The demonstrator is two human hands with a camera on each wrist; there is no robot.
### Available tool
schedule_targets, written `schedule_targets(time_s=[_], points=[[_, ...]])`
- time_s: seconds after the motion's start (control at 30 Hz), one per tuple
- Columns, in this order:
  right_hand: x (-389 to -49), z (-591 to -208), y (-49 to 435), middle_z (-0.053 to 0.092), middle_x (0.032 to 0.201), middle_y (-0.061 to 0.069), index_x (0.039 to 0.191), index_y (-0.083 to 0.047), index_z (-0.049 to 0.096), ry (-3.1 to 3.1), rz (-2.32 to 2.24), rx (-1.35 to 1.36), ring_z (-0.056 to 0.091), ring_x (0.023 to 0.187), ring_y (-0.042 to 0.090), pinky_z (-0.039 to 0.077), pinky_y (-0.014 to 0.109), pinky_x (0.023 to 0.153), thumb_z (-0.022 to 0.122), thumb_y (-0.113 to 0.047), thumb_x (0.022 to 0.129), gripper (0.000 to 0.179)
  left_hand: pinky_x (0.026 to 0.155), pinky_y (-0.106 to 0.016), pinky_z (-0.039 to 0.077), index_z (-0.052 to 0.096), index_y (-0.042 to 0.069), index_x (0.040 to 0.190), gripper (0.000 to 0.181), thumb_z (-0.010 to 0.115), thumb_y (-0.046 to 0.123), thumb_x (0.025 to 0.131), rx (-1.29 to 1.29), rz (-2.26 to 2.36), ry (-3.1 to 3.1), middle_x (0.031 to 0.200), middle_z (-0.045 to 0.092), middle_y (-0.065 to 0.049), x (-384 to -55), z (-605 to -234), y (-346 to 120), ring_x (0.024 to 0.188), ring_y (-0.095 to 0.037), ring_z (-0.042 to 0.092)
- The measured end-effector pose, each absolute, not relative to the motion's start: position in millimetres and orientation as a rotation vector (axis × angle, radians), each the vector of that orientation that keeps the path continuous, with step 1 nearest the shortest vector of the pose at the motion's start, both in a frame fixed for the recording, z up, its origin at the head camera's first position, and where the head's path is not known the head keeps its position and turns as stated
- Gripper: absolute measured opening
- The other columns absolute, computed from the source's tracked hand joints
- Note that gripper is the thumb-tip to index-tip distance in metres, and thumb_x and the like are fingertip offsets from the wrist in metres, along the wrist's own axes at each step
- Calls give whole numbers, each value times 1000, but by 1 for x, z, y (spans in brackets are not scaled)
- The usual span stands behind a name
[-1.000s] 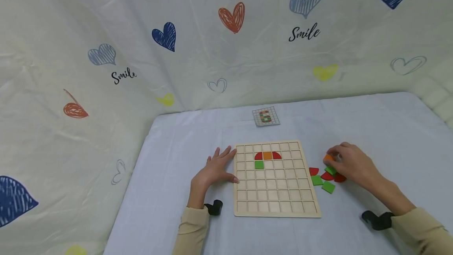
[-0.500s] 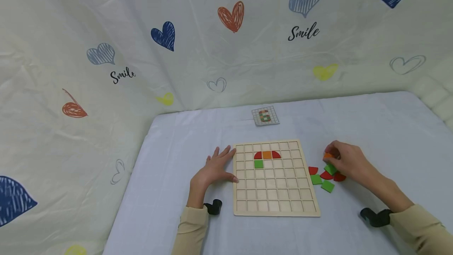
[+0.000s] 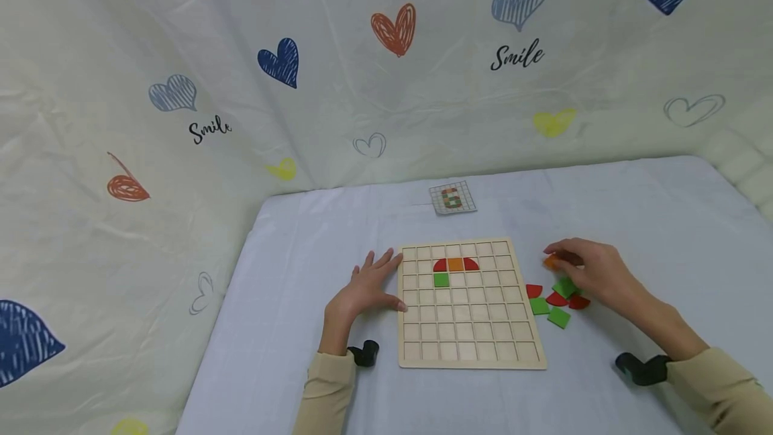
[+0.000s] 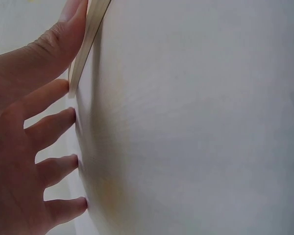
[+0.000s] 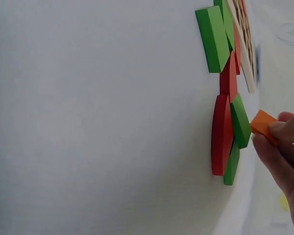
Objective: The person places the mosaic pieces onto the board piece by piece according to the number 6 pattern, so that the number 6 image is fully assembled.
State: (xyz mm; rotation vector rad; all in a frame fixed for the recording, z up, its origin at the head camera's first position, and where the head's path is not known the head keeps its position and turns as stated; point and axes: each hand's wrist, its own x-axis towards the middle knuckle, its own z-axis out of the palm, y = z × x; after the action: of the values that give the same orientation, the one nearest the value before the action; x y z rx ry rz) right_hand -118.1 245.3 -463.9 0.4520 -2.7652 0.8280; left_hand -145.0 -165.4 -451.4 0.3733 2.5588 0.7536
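Observation:
My left hand [image 3: 364, 289] lies with spread fingers at the left edge of the wooden grid board [image 3: 423, 354], thumb and index finger touching its rim. On the board, an orange square [image 3: 455, 264] sits between two red quarter-round pieces [image 3: 441, 265], with a green square [image 3: 441, 280] below the left one. Right of the board, my right hand [image 3: 598, 274] pinches an orange block [image 5: 263, 125] between thumb and fingers. Just beside those fingertips is a loose pile of green squares [image 3: 559, 317] and red curved pieces [image 3: 557, 299], partly overlapping one another.
A small card [image 3: 453, 198] printed with a coloured grid pattern lies behind the board. The white-covered table [image 3: 314, 240] meets a curtain [image 3: 332, 106] with hearts at its back. A black wrist device [image 3: 643, 369] juts out by the right sleeve.
My right hand has shifted slightly left with the orange block, away from the green square in the pile. The left hand and the board stay in place.

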Motion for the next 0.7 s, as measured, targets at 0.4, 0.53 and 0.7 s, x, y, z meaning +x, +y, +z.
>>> schedule_targets(time_s=[0.4,0.53,0.7], points=[[-114,-459,237,72,109,25,117,9,70,-2843,985,425,71,92,38,61,49,78,75,12,82,35,125,-67,5,34,19,163,103,91,30,78,382,750,2562,172,20,-4,-146,-454,-166,160,-39,1],[-114,-458,234,74,107,21,115,8,71,-2860,996,447,72,90,33,63,44,77,77,9,81,35,125,-68,6,33,18,163,103,91,30,78,388,751,2562,172,20,-5,-146,-454,-166,160,-39,1],[-112,-454,228,74,100,10,110,2,74,-2853,980,491,71,84,24,63,41,76,83,2,80,31,125,-68,6,33,17,163,103,91,29,78,392,746,2562,172,20,-6,-146,-455,-166,160,-41,1]])
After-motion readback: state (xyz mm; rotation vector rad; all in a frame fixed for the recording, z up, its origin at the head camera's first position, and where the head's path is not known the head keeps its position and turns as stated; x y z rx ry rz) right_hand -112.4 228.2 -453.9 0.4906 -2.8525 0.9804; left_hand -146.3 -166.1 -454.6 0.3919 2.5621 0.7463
